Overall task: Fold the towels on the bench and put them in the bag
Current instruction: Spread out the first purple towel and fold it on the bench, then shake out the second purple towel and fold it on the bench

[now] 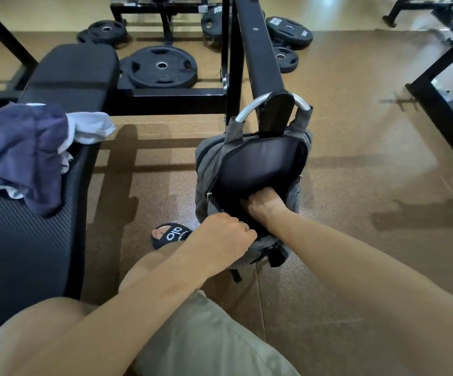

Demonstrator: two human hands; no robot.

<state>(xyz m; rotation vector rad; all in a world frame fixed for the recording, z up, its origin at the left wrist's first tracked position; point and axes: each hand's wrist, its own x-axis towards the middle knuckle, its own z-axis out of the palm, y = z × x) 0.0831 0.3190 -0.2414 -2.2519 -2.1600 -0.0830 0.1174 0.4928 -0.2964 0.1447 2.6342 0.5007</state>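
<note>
bag long axis vertical, mouth up | both hands' fingers curled gripping its rim: left, right

I see the towels in a messy pile on the black counter, a dark blue one on top of a white one, not folded. The gray bag hangs wide open, dark inside.
</note>
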